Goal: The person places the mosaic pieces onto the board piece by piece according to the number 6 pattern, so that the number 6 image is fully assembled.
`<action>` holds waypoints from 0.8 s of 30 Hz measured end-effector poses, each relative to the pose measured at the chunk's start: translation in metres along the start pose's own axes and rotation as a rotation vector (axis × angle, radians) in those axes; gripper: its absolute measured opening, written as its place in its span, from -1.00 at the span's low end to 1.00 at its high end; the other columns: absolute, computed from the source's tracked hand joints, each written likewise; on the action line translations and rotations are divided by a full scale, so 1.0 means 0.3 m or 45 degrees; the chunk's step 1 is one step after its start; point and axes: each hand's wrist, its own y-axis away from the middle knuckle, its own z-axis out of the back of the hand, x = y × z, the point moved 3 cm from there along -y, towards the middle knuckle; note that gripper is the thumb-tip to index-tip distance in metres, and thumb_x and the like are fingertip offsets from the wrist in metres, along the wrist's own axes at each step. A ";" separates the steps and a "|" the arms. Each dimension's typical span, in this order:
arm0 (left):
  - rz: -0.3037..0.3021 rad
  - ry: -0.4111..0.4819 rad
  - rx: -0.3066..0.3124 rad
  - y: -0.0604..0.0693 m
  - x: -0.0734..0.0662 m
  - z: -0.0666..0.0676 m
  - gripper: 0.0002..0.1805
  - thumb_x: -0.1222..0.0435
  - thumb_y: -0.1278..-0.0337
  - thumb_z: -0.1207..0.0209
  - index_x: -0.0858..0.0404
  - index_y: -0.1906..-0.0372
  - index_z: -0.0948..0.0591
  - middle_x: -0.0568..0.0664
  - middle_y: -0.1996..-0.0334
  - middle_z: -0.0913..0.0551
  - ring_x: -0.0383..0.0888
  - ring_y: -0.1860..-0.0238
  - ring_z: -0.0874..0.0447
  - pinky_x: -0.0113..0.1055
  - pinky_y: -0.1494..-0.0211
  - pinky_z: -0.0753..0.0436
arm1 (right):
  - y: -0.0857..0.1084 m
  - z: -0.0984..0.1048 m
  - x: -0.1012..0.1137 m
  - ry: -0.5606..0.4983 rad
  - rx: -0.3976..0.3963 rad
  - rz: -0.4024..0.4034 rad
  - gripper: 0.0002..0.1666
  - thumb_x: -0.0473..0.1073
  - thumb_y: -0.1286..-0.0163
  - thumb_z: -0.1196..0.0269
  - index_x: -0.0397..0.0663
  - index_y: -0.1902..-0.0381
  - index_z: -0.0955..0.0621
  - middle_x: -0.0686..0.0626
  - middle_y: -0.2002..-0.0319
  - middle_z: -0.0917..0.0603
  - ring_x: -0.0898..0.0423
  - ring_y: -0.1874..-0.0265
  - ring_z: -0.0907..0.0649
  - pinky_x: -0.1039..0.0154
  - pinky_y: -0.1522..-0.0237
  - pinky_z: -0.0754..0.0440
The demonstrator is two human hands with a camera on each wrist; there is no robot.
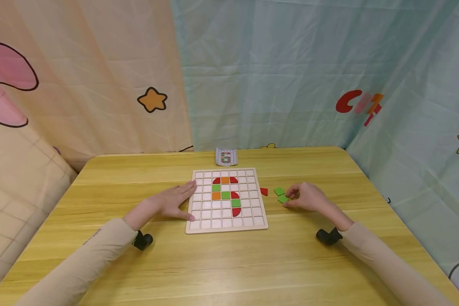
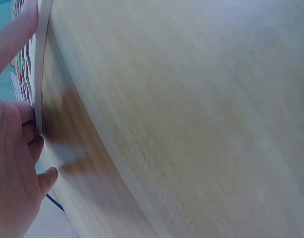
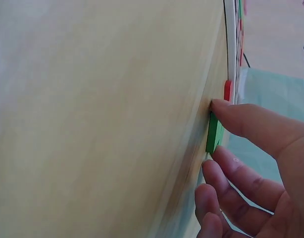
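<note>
A square wooden grid board (image 1: 248,221) lies on the table, with red, orange and green pieces set in some of its cells. My left hand (image 1: 174,200) rests at the board's left edge with fingers spread; the left wrist view shows fingertips against the board's rim (image 2: 39,74). To the right of the board, my right hand (image 1: 307,196) pinches a green square tile (image 1: 283,199) by its edges, thumb on one side and forefinger on the other. Beside that tile lies another green tile (image 1: 279,191). A red piece (image 1: 264,191) lies by the board's right edge.
Behind the board stands a small printed card (image 1: 226,157) showing a coloured pattern on a grid. The wooden table (image 1: 229,267) reaches to patterned curtains (image 1: 267,85) at the back and sides.
</note>
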 end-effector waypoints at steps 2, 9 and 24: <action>-0.003 0.005 -0.002 -0.001 0.001 -0.001 0.17 -0.32 -0.08 -0.10 0.34 -0.52 0.12 0.18 -0.55 0.23 0.11 -0.55 0.19 0.12 -0.53 -0.01 | -0.001 0.000 0.004 -0.008 0.007 -0.015 -0.65 0.09 -0.06 -0.46 0.00 0.28 -0.72 0.09 0.37 -0.73 0.19 0.35 -0.66 0.19 0.27 -0.61; -0.005 0.010 -0.020 0.001 0.002 0.000 0.17 -0.29 -0.08 -0.11 0.37 -0.51 0.10 0.20 -0.55 0.20 0.11 -0.55 0.18 0.11 -0.53 -0.02 | -0.003 0.005 0.016 -0.019 0.006 -0.006 -0.69 0.02 -0.07 -0.46 -0.04 0.29 -0.73 0.07 0.38 -0.74 0.18 0.37 -0.67 0.18 0.27 -0.61; -0.016 0.014 -0.023 0.003 0.000 0.005 0.16 -0.29 -0.09 -0.12 0.38 -0.51 0.09 0.22 -0.55 0.19 0.13 -0.55 0.18 0.12 -0.53 -0.02 | 0.004 0.017 0.010 -0.052 -0.002 -0.007 -0.70 -0.04 -0.06 -0.42 -0.03 0.25 -0.73 0.04 0.35 -0.76 0.16 0.37 -0.68 0.21 0.31 -0.60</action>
